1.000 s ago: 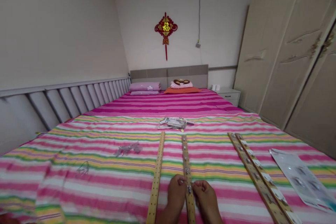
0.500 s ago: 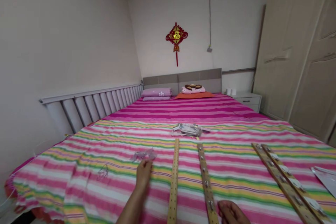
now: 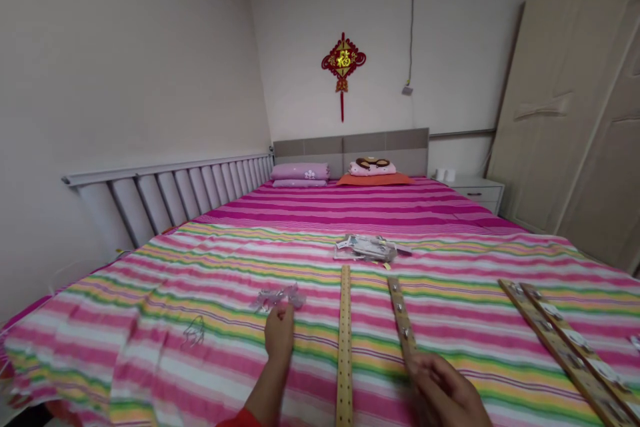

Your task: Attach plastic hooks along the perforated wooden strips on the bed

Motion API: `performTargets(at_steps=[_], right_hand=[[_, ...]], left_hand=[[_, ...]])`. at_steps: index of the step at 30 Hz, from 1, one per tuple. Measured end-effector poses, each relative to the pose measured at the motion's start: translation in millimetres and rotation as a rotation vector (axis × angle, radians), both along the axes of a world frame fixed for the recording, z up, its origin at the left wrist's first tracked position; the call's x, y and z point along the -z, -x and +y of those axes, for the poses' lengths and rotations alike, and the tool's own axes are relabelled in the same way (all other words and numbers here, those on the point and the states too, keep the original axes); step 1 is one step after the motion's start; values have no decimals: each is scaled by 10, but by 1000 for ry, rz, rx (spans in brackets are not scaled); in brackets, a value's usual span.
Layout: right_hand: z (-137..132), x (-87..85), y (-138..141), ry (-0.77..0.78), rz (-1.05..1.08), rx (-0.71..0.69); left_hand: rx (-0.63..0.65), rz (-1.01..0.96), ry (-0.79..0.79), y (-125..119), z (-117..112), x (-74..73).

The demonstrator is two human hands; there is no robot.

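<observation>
My left hand (image 3: 280, 337) is closed, fingertips pinched together at the near edge of a small clear plastic bag (image 3: 287, 295) with little shiny bits. Whether the fingers grip the bag or a small piece is hidden. Fingers curled and pressed together, my right hand (image 3: 447, 390) rests over the lower part of a narrow wooden strip (image 3: 401, 317) carrying a row of small metal fittings. It covers the strip's near end, so what it pinches cannot be made out. Between the hands lies a pale wooden strip (image 3: 345, 340) with rows of holes and no fittings.
Two more strips with fittings (image 3: 550, 333) lie to the right. Further up the striped bed cover (image 3: 225, 373) is a pile of clear plastic packets (image 3: 367, 248). A loose thin wire or string (image 3: 194, 331) lies at left. Folded bedding (image 3: 300, 173) sits by the headboard.
My right hand has moved from beside the fitted strip onto its lower part, hiding fittings seen before. My left hand stays at the plastic bag. The view has tilted down and turned slightly left.
</observation>
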State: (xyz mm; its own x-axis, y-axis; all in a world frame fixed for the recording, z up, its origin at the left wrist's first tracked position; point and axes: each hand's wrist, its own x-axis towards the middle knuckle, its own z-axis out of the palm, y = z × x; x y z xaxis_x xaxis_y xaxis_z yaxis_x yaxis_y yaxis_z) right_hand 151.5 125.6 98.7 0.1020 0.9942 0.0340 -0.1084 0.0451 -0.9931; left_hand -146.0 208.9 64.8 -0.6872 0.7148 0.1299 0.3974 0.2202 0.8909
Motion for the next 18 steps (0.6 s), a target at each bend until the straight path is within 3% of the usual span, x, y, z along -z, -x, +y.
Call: performTargets(at_steps=[3,5,7,11,18], right_hand=[[338,-285,507,-161,-222,-235],[620,-337,852,-252,-403,-296],[894,-301,1152,-325,-660,-304],[1278,-152,1568,-353,-806,-292],[1525,9,1905,-399,-1006,-270]], left_hand=[[-1,10,152,-8,19,-19],[9,1,196,8,28,-24],[16,-10,215,24,28,-5],[16,-13,237,20,17,70],[6,20,209,-26,28,136]])
